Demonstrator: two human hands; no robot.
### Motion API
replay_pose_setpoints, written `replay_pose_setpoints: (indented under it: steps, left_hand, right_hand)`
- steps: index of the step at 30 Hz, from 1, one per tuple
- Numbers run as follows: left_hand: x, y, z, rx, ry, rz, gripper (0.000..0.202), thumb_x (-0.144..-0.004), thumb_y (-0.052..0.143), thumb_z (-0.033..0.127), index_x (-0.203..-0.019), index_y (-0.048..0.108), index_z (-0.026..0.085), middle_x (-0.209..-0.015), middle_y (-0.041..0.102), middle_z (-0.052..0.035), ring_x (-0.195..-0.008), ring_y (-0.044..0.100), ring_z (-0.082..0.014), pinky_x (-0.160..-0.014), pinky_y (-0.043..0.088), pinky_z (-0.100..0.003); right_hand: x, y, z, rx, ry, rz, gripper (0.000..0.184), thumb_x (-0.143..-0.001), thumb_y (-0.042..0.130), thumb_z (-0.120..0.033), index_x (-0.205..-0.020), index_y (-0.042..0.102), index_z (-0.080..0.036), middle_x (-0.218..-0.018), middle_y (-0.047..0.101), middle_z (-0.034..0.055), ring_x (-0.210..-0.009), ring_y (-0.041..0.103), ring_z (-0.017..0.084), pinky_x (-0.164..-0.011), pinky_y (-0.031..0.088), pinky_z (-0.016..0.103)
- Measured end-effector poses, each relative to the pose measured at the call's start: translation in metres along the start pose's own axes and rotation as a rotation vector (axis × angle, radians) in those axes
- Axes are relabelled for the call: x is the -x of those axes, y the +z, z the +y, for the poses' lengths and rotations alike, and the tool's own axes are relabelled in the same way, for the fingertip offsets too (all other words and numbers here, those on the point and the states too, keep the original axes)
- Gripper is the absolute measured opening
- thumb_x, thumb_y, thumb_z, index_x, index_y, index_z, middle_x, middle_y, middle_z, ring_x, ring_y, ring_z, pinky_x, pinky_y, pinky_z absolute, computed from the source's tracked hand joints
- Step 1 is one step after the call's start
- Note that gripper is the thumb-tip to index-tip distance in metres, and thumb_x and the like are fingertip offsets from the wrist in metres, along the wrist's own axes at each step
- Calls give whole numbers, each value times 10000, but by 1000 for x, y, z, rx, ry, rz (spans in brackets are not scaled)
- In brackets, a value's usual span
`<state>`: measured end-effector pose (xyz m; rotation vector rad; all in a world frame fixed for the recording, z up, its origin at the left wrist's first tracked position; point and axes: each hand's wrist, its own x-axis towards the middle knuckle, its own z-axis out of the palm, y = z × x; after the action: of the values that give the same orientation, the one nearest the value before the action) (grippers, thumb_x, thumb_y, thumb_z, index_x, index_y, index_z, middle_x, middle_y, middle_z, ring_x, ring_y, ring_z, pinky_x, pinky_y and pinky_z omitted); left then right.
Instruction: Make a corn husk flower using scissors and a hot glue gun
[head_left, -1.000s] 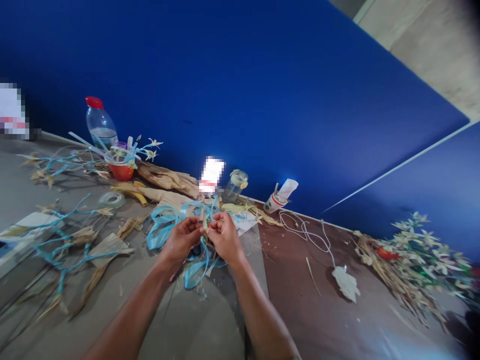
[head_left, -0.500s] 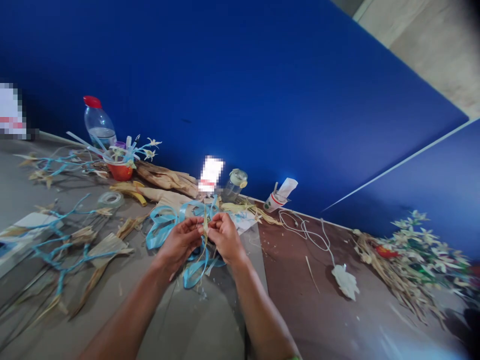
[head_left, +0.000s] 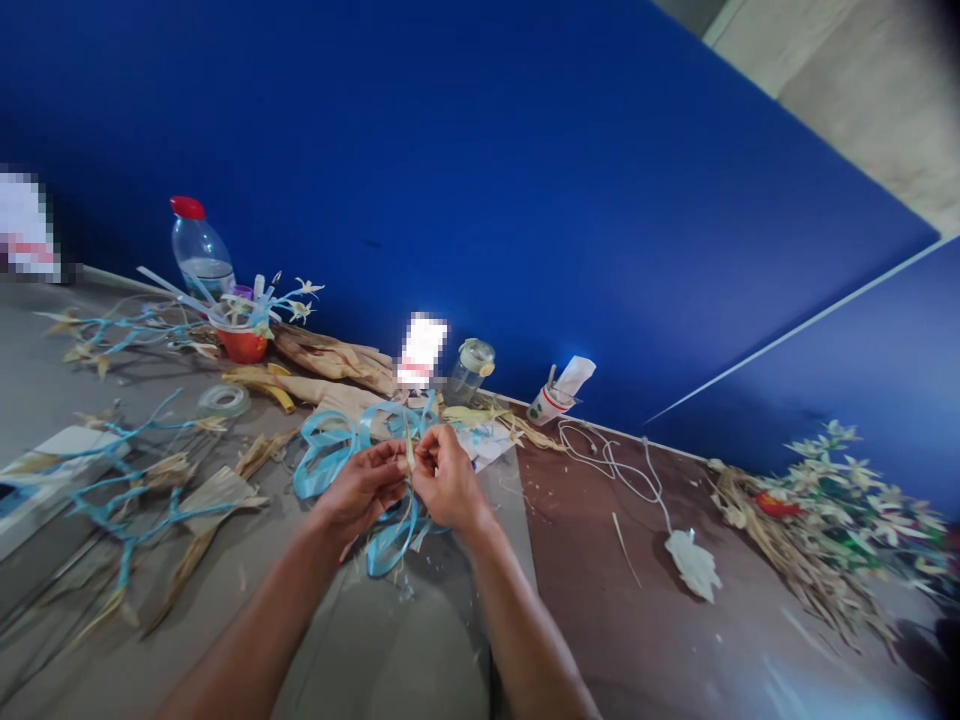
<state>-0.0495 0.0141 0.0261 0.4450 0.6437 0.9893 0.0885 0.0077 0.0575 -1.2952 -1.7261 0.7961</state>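
Note:
Both hands meet over the table's middle around a slim, pale husk piece (head_left: 409,440), which stands roughly upright between the fingertips. My left hand (head_left: 367,483) is closed in a pinch at its left side. From the right, my right hand (head_left: 448,482) is closed too, fingertips curled against the same piece; their exact grip is partly hidden. Loops of light-blue ribbon (head_left: 319,470) lie behind and below the hands. Under the fingers, thin strands hang down over the ribbon.
Blue-wrapped twigs (head_left: 124,500) and a tape roll (head_left: 223,400) lie left. Behind stand a red cup (head_left: 244,345), a bottle (head_left: 201,250) and a clear jar (head_left: 472,370). Rightward are a holder with tissue (head_left: 555,397), a white cable (head_left: 611,465) and white flowers (head_left: 862,490).
My right fingers have curled in more and shifted slightly at the husk piece. My left hand stays nearly in place. Objects on the table look unmoved.

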Motion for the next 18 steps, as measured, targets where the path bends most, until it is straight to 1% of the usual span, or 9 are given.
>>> replay_pose_setpoints:
  steps: [2,5,6,8,10,12,15,17,18]
  left_hand:
    - [4,-2,6,0,5,-42,276,-587,801,159,-819,655,136,-661,609,-6,-494,540,-59,-491,456,-169]
    - [8,-6,17,64,96,-102,352,-619,780,151,-949,658,132,-565,503,56,-374,349,-4,-403,387,-142]
    - [9,-7,20,80,114,-84,354,-620,777,138,-953,655,134,-584,514,53,-378,346,3,-409,392,-135]
    - [9,-8,22,89,91,-54,393,-606,784,113,-973,647,141,-634,552,33,-424,422,-11,-451,431,-139]
    - [8,-9,22,104,86,-50,443,-594,784,87,-1005,630,147,-664,576,19,-460,476,-27,-467,445,-141]
    - [8,-10,21,134,112,-66,450,-602,775,73,-1014,612,153,-667,587,21,-430,457,-19,-447,436,-138]
    - [7,-12,22,165,153,-53,412,-611,765,62,-973,596,160,-666,599,29,-389,424,-5,-439,440,-138]
    - [5,-12,21,155,160,-14,377,-609,772,71,-928,593,160,-661,603,28,-412,463,-15,-463,458,-139]
    - [5,-12,21,142,156,8,359,-609,778,82,-906,591,160,-661,606,26,-427,481,-20,-478,467,-141]
  right_hand:
    - [-2,-6,6,67,9,65,146,-716,481,-135,-815,425,-226,-659,469,-47,-588,484,125,-582,384,253]
    - [-8,-23,19,55,104,226,142,-681,491,-138,-767,415,-221,-637,466,-48,-574,469,125,-578,383,257]
    - [-10,-29,22,-28,119,226,143,-688,504,-162,-797,427,-215,-661,496,-40,-580,486,124,-578,392,257]
    - [-14,-42,28,-178,109,264,217,-700,539,-212,-898,452,-203,-727,555,-22,-618,521,125,-584,408,252]
    - [-19,-55,32,-233,111,335,283,-681,575,-223,-946,479,-192,-730,569,-24,-595,515,112,-562,399,239]
    - [-24,-67,38,-260,135,494,275,-651,593,-229,-907,506,-179,-695,558,-37,-540,477,89,-531,378,223]
    - [-28,-80,45,-401,194,738,258,-617,607,-247,-843,504,-180,-586,495,-82,-453,400,63,-471,322,202]
    - [-27,-79,46,-442,179,713,242,-626,606,-252,-841,522,-181,-553,468,-93,-442,386,61,-467,314,201]
    - [-26,-74,45,-410,195,629,224,-631,603,-248,-835,544,-177,-548,468,-88,-443,385,64,-459,301,202]
